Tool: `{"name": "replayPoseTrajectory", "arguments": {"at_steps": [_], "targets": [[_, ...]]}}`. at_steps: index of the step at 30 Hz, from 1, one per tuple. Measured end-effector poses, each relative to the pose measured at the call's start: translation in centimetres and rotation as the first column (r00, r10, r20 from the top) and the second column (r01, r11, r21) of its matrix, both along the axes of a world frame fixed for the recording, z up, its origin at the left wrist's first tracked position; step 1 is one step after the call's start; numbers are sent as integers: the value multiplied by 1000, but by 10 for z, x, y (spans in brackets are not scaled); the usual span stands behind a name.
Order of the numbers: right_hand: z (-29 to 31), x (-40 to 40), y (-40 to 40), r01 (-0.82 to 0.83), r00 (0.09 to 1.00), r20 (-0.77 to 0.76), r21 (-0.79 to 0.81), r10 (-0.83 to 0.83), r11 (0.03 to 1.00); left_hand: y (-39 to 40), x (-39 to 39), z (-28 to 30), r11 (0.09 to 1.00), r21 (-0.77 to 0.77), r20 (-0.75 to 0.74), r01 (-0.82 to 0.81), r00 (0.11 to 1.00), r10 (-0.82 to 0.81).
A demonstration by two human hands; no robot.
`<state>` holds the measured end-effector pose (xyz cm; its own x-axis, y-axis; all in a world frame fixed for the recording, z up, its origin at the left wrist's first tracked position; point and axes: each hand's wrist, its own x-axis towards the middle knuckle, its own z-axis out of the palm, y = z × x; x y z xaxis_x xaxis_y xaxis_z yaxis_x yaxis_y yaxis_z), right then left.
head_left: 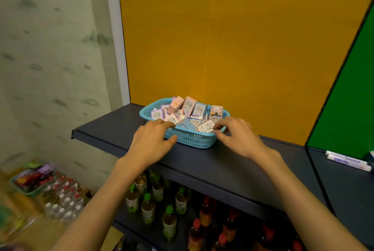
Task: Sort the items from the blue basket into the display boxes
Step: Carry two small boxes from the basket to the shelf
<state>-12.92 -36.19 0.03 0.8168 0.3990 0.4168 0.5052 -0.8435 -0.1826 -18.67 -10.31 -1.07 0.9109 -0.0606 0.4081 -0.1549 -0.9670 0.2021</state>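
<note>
The basket [192,139] is light blue with a grid of small slots in its wall. The small boxes [188,112] in it are pink, lilac and pale blue, many with white barcode labels. The shelf [222,167] is dark blue-grey. The back panel [232,38] is mustard yellow; the panel [354,99] beside it is green. The bottles [148,208] below have green or red caps. The wall [50,48] is pale grey-green with dark smudged marks.

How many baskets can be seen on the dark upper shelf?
1. The blue basket stands on the shelf by the yellow panel, full of small boxes, with a hand at each near corner. No other basket shows there.
</note>
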Motion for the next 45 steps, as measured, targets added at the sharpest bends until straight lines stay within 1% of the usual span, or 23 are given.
{"name": "replayPoseTrajectory", "arguments": {"at_steps": [9, 13, 21, 24, 30, 32, 33, 35, 37, 38, 40, 42, 43, 45], "targets": [[5, 55, 39, 58, 998, 24, 2, -58, 998, 54, 68, 6, 999, -49, -14, 12, 1000, -13], [4, 87, 52, 89, 996, 21, 23, -89, 996, 67, 102, 8, 999, -38, -40, 28, 999, -30], [5, 135, 64, 103, 995, -16, 47, -103, 994, 78, 194, 18, 999, 5, -134, 44, 990, -43], [1, 143, 65, 129, 991, -45, 41, -127, 991, 74, 218, 13, 998, -9, -182, 65, 981, -66], [-3, 147, 69, 185, 977, -108, 22, -182, 982, 66, 257, 6, 995, 19, -282, 93, 956, -84], [-4, 145, 71, 200, 973, -127, 32, -194, 979, 63, 266, 4, 993, -26, -342, 116, 932, -118], [-5, 143, 72, 205, 971, -136, 31, -199, 978, 63, 271, 3, 989, -79, -374, 123, 916, -143], [-7, 139, 74, 210, 969, -140, 17, -206, 977, 65, 281, 1, 959, -262, -439, 110, 871, -220], [-10, 137, 76, 209, 968, -146, 14, -205, 978, 67, 285, 1, 890, -449, -461, 85, 831, -311], [-11, 137, 77, 203, 968, -157, 17, -198, 979, 66, 282, 4, 857, -510, -466, 78, 812, -351], [-13, 135, 81, 186, 969, -174, 28, -178, 982, 64, 278, 6, 818, -570, -470, 76, 787, -400], [-12, 132, 86, 170, 970, -187, 60, -156, 984, 63, 277, 6, 802, -590, -471, 89, 769, -432], [-10, 130, 89, 172, 966, -206, 72, -154, 982, 61, 275, 7, 800, -592, -468, 97, 767, -439], [-6, 124, 96, 176, 953, -264, 75, -150, 982, 60, 275, 7, 809, -575, -433, 119, 795, -425]]}}
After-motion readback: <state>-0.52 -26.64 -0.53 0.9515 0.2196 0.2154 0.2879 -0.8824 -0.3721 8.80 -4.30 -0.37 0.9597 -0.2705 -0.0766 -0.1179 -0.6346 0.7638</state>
